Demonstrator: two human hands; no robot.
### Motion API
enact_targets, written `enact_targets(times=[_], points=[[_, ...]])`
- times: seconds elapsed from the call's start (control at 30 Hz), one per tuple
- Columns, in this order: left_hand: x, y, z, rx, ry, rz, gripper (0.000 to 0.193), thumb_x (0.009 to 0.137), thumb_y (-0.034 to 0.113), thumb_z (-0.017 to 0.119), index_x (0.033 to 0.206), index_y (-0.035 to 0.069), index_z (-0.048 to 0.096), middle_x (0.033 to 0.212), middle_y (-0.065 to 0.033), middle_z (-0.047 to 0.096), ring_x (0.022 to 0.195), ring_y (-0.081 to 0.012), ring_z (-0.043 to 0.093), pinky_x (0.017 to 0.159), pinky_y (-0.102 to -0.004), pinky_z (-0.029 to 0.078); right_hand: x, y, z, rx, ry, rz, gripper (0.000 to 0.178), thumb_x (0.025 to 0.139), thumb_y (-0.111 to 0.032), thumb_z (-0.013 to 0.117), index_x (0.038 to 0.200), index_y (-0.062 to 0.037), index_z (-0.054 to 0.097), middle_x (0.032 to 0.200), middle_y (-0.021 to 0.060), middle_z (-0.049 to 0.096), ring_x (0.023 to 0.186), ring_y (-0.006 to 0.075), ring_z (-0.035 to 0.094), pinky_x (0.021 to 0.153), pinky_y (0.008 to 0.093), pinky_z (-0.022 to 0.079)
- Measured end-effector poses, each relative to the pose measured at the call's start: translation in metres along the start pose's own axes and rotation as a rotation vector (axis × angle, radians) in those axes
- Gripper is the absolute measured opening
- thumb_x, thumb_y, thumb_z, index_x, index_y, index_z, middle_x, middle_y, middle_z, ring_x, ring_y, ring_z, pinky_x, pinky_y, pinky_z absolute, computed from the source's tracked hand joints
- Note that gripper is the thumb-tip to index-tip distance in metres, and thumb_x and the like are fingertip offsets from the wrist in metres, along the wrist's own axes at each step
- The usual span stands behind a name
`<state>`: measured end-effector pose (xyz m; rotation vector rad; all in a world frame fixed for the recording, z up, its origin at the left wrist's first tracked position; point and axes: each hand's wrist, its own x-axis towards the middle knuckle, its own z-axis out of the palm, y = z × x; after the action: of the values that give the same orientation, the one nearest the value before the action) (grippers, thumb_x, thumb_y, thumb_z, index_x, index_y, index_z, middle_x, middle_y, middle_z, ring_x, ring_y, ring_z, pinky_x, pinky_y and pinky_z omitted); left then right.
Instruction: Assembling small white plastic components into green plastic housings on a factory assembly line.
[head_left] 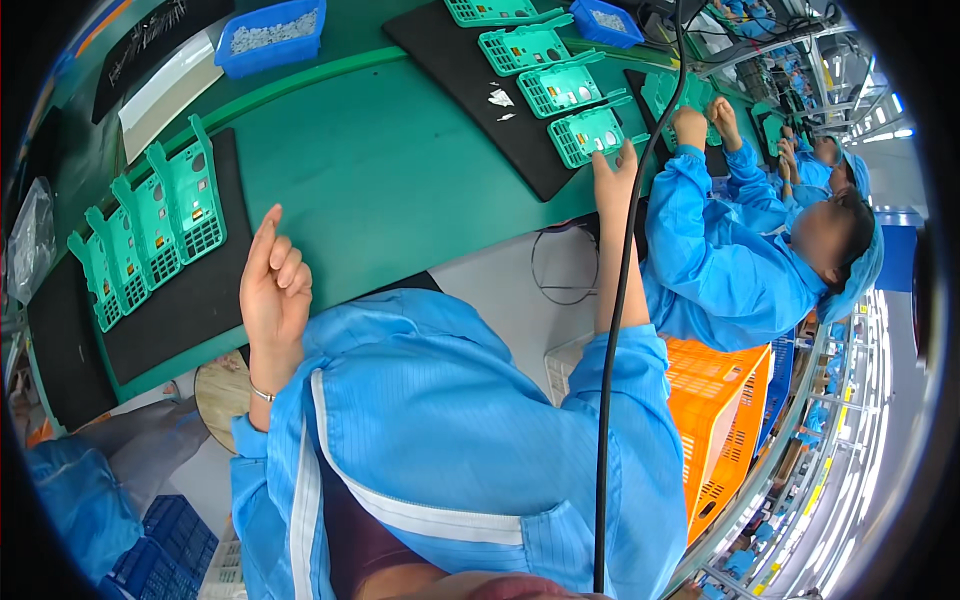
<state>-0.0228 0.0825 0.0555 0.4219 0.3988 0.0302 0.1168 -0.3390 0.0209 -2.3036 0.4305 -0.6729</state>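
Note:
My left hand [275, 280] is raised above the front of the green bench, index finger stretched out and the others loosely curled; nothing shows in it. To its left, several green plastic housings [160, 225] with grid ends stand in a row on a black mat [150, 325]. My right hand [615, 180] reaches forward to the nearest green plastic housing [582, 138] in the right-hand row. Its thumb and a finger are at that housing's near right edge and seem to pinch it. More such housings lie behind it on another black mat [450, 75].
Blue bins [270, 40] of small pale parts stand at the back. White scraps [500, 98] lie on the right mat. A black cable [622, 270] hangs past my right arm. Beside me on the right, a co-worker in blue [730, 240] handles a housing; an orange crate [715, 400] stands below.

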Motion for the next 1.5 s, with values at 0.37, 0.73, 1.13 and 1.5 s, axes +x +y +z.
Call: enact_targets(times=[0.37,0.73,1.13,1.5], points=[[-0.003,-0.007,0.006,0.098,0.004,-0.018,0.029,0.095,0.013,0.044,0.122,0.001,0.044,0.064,0.0033,0.033,0.048,-0.0033,0.027,0.04,-0.0175,0.024,0.056,-0.054,0.061,-0.226,-0.18,-0.507,0.059,0.079,0.001,0.047,0.135,-0.0021,0.029,0.118,0.0128,0.057,0.112,0.0338,0.049,0.093,0.0404,0.04],[0.0,-0.01,0.003,0.081,0.051,-0.035,0.034,0.097,0.011,0.038,0.13,0.001,0.039,0.064,0.0041,0.026,0.049,-0.003,0.023,0.04,-0.0175,0.022,0.069,-0.051,0.085,-0.359,-0.114,-0.594,0.067,0.065,0.003,0.056,0.129,-0.0034,0.038,0.106,0.0193,0.058,0.107,0.0402,0.05,0.089,0.0486,0.038],[0.015,-0.006,-0.005,0.053,0.001,-0.055,0.034,0.097,0.012,0.04,0.129,0.001,0.039,0.065,0.0041,0.028,0.049,-0.0034,0.023,0.039,-0.018,0.021,0.069,-0.06,0.07,-0.478,-0.238,-0.569,0.059,0.071,-0.003,0.06,0.127,-0.0062,0.042,0.101,0.0181,0.06,0.109,0.0343,0.051,0.092,0.0481,0.036],[-0.011,0.023,-0.024,0.073,-0.08,0.223,0.042,0.093,0.002,0.039,0.132,-0.009,0.029,0.118,-0.0147,0.046,0.104,-0.0189,0.048,0.093,-0.0265,0.04,-0.071,-0.175,0.093,0.401,-0.74,-0.505,0.032,0.077,-0.006,0.053,0.109,-0.0038,0.059,0.093,0.0133,0.065,0.085,0.0256,0.064,0.076,0.0351,0.052]])
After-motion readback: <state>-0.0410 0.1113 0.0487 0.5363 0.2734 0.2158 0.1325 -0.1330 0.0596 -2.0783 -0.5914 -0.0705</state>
